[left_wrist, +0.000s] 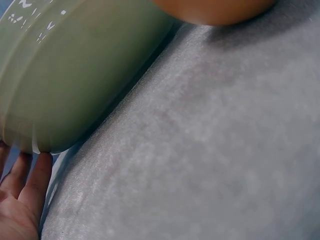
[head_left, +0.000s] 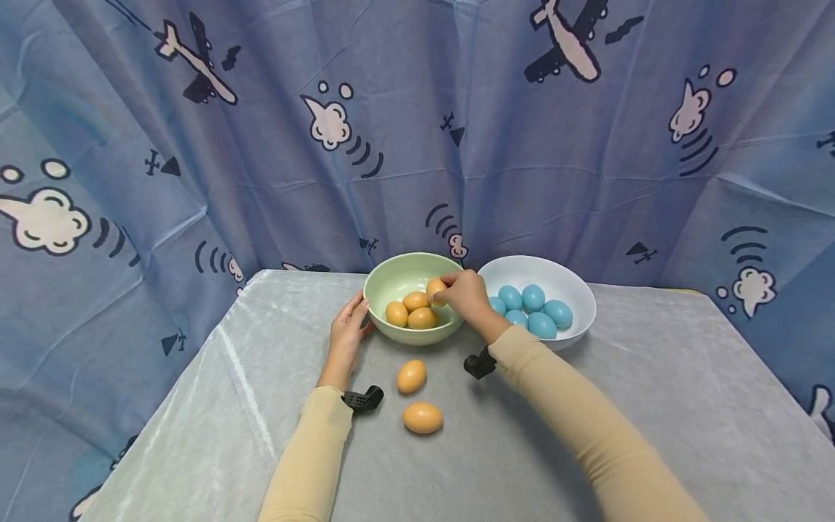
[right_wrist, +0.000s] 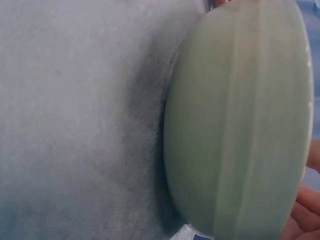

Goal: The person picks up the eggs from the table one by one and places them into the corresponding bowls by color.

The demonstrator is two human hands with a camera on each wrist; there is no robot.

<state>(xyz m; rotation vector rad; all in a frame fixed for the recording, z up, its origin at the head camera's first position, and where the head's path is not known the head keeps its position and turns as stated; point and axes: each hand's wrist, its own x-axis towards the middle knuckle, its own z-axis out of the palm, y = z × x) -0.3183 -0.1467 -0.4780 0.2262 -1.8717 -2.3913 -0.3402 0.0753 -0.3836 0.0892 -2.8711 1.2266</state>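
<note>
A light green bowl (head_left: 398, 271) stands near the far edge of the table, with several orange eggs (head_left: 396, 314) inside. My left hand (head_left: 346, 335) rests against the bowl's left side; in the left wrist view its extended fingers (left_wrist: 36, 186) touch the outer wall. Over the right part of the bowl, my right hand (head_left: 467, 296) pinches an orange egg (head_left: 435, 289) between thumb and fingertips. That egg is hidden in the right wrist view, where the bowl's wall (right_wrist: 225, 125) covers most of it. Two more orange eggs (head_left: 411, 376) lie on the table in front of the bowl.
Right of the green bowl stands a white bowl (head_left: 580, 297) holding several blue eggs (head_left: 542, 325); my right forearm passes in front of its left side. A grey cloth (head_left: 215, 428) covers the table. Behind hangs a blue patterned curtain (head_left: 404, 87).
</note>
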